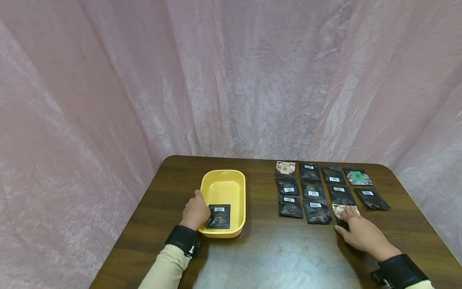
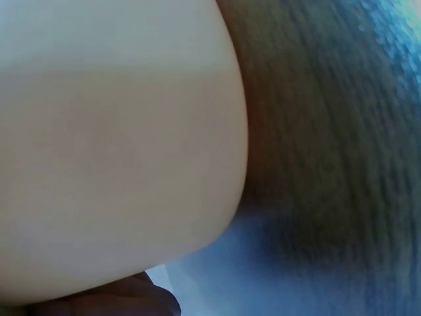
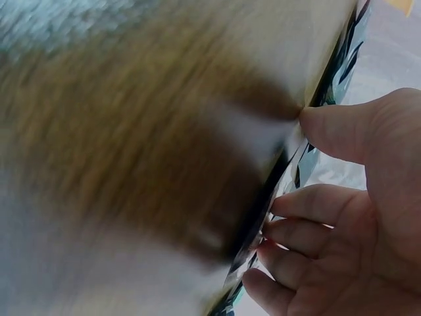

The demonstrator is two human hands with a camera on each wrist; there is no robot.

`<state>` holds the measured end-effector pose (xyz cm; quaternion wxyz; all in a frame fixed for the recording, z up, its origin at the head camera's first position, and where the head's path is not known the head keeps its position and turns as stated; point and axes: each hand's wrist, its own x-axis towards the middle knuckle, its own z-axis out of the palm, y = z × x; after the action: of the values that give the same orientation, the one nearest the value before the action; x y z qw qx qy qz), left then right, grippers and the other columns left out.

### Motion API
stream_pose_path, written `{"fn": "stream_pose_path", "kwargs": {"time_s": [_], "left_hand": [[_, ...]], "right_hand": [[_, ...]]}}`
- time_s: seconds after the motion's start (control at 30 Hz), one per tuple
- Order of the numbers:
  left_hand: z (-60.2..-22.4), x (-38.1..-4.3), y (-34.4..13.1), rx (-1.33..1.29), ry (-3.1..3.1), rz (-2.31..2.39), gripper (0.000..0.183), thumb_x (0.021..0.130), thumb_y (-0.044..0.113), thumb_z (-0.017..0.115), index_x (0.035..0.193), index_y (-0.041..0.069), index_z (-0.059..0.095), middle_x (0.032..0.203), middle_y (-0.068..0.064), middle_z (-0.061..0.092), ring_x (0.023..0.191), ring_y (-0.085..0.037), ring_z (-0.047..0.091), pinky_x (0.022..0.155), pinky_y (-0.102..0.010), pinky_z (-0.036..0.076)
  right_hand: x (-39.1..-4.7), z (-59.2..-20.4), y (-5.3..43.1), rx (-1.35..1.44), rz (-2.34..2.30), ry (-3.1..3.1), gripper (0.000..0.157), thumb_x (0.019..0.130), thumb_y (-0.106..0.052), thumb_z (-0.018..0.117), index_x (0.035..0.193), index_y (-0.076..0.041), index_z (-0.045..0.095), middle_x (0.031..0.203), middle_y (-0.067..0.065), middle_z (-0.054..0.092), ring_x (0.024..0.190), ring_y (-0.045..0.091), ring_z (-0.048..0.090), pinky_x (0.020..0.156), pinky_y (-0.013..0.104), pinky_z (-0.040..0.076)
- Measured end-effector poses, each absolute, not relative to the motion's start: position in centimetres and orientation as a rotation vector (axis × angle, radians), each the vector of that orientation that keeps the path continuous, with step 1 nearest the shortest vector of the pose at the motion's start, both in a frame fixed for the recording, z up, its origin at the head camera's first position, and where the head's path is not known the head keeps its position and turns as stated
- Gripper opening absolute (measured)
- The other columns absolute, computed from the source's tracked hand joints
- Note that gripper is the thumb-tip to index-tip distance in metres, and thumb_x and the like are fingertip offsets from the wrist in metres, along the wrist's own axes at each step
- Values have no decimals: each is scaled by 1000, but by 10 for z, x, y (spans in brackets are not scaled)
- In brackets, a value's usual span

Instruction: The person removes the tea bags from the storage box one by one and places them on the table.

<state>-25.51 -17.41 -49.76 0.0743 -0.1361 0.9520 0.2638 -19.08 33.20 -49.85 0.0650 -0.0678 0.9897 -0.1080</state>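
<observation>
My left hand (image 1: 195,212) grips the left rim of a yellow plastic tray (image 1: 241,200). One black sachet (image 1: 219,216) with a white barcode label lies inside, at the tray's near end. In the left wrist view the tray's pale outer wall (image 2: 125,164) fills much of the picture, and only a dark bit of the hand shows below. On the right, my right hand (image 1: 362,235) reaches over a sachet with a patterned band (image 1: 337,210), its fairly straight fingertips resting on it. The right wrist view shows the thumb (image 3: 335,128) apart from the other fingers.
Several black sachets (image 1: 313,189) lie in rough columns on the right of the wooden table (image 1: 260,237). A few show a patterned face, one with a green square (image 1: 357,177). A pink curtain (image 1: 252,80) hangs behind the table's far edge.
</observation>
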Motion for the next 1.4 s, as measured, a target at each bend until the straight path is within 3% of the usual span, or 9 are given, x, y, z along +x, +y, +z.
{"fn": "stream_pose_path", "kwargs": {"time_s": [0.3,0.6,1.07,1.4], "left_hand": [[-498,-254,-173,-404,2863,805,60,94,8,72,143,-2,40,101,-21,66,83,-32,66,73,-49,57],[-498,-255,-174,-402,2868,788,60,93,9,73,142,-1,41,101,-21,67,83,-32,66,74,-49,57],[-498,-256,-161,-363,2901,770,65,89,8,76,142,-2,41,100,-21,67,83,-33,67,77,-53,58],[-493,-260,-153,-351,2905,758,65,87,9,78,141,0,42,103,-21,67,87,-34,68,79,-53,58]], "right_hand": [[-186,-490,334,-281,-391,3042,72,101,-32,69,147,20,48,158,47,35,144,66,38,113,75,36],[-191,-464,315,-438,-410,3143,64,100,-30,73,144,14,56,153,43,47,142,63,45,113,74,39],[-227,-434,232,-832,-353,3179,57,101,-31,72,147,2,61,156,32,53,146,52,51,115,68,43],[-249,-432,155,-1146,-377,3112,58,98,-33,76,143,3,64,152,29,59,144,45,57,116,60,47]]}}
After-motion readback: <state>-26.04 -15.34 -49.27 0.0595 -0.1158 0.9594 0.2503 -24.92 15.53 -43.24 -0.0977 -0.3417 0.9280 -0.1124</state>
